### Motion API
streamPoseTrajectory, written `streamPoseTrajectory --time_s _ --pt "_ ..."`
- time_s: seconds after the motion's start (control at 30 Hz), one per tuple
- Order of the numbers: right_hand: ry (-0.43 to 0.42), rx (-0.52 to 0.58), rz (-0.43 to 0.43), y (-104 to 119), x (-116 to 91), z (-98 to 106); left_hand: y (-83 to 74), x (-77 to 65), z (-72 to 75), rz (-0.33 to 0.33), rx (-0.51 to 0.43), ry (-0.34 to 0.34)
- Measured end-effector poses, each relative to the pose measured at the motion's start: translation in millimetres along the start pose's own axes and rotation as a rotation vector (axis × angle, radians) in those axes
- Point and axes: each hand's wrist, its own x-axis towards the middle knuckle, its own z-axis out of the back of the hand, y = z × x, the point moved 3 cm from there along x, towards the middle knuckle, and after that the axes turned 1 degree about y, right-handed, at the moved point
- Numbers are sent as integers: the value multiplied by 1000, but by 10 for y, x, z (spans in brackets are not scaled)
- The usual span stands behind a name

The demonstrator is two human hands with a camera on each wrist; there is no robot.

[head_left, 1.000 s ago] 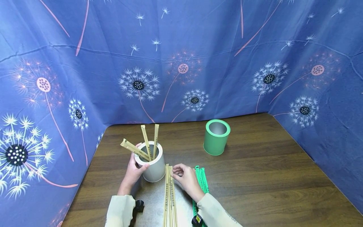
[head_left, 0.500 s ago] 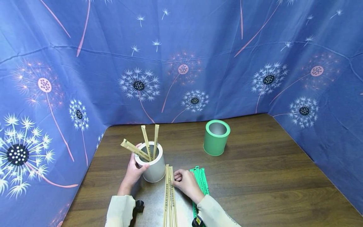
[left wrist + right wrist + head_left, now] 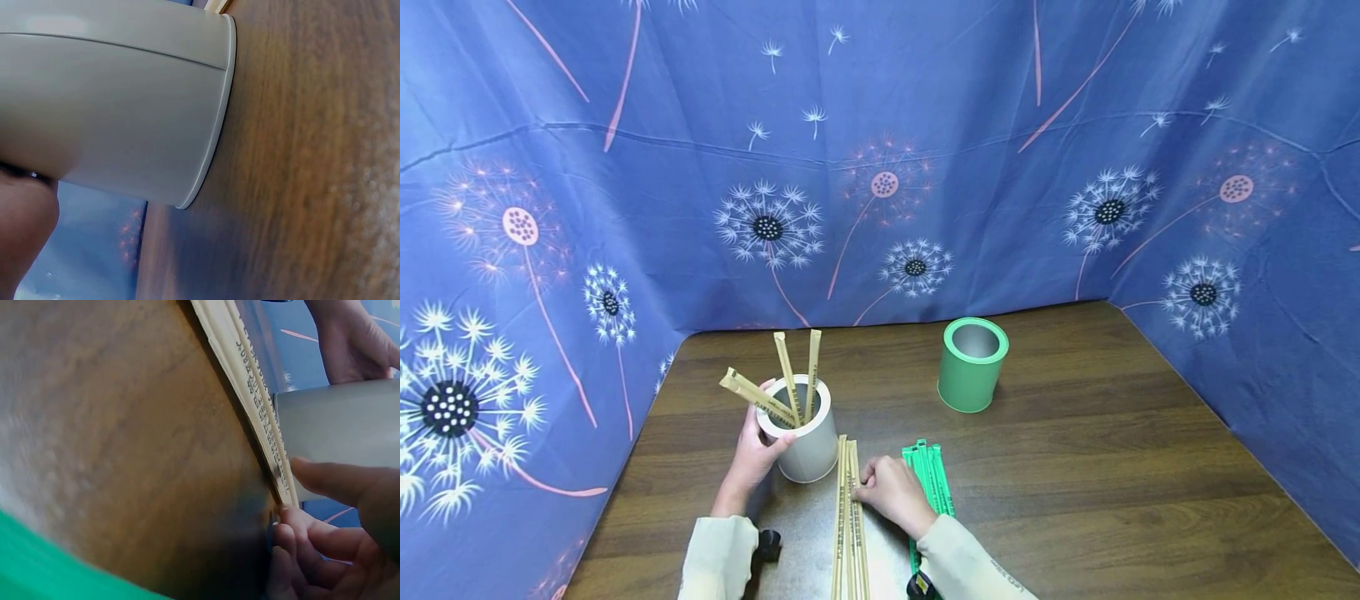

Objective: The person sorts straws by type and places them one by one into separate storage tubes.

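Observation:
My left hand grips a light-grey can with a white rim, its thumb at the rim. Several tan paper-wrapped straws with printed lettering lean inside it; their lower ends are hidden. In the left wrist view, the can's smooth wall fills much of the picture. More tan wrapped straws lie lengthwise on the table. My right hand pinches the right-hand one near its far end. In the right wrist view, thumb and forefinger meet at the straws.
Several green wrapped straws lie to the right, partly under my right wrist. A green can stands upright farther back on the wooden table. A blue dandelion-print cloth hangs behind and at both sides.
My right hand has moved slightly toward me along the tan straws, and its fingers have closed at the right-hand one. My left hand and the grey can stay in place.

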Motion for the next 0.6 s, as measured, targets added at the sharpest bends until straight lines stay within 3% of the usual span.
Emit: streamPoseTrajectory --time_s 0.17,0.27,0.6 --pt "18 -162 33 62 -38 3 12 6 -3 15 -4 2" --pt "29 -198 36 94 -52 12 14 7 -2 22 1 0" --pt "49 -176 -32 121 -45 22 -4 -4 5 2 30 -11"
